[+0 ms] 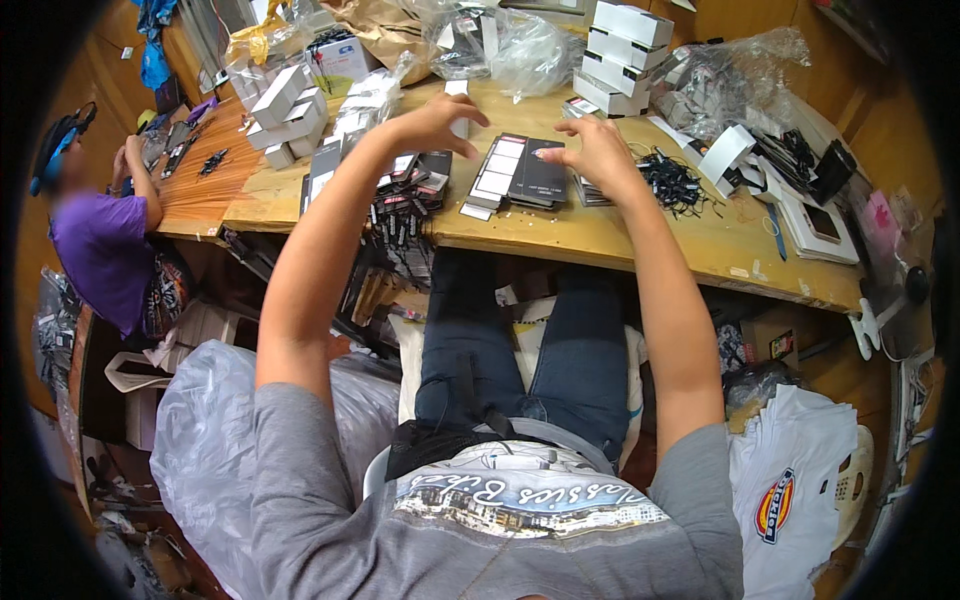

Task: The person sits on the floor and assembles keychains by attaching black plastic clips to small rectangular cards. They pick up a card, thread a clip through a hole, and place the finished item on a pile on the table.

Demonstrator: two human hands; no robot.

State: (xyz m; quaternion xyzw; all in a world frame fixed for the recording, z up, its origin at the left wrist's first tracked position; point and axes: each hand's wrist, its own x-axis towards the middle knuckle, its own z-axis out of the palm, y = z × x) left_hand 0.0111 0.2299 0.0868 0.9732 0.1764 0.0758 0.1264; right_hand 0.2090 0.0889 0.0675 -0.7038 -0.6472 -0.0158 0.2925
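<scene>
My left hand [437, 126] hovers over the table with its fingers spread and nothing in them. My right hand [600, 155] is open too, thumb and forefinger apart. Its thumb lies over, or just above, the edge of a stack of flat black cards [538, 185]; I cannot tell whether it touches. A row of white labels [497, 168] shows along the left side of that stack. Left of it, partly behind my left forearm, sits a messy stack of dark packages [425, 180] with black cords [402, 240] hanging over the table's front edge.
Small black cords [672, 182] lie in a heap at right, near an open white box [727, 160] and a phone [822, 222]. White boxes [625, 45] are stacked at the back, beside clear plastic bags [535, 55]. At far left sits a person in purple [103, 255].
</scene>
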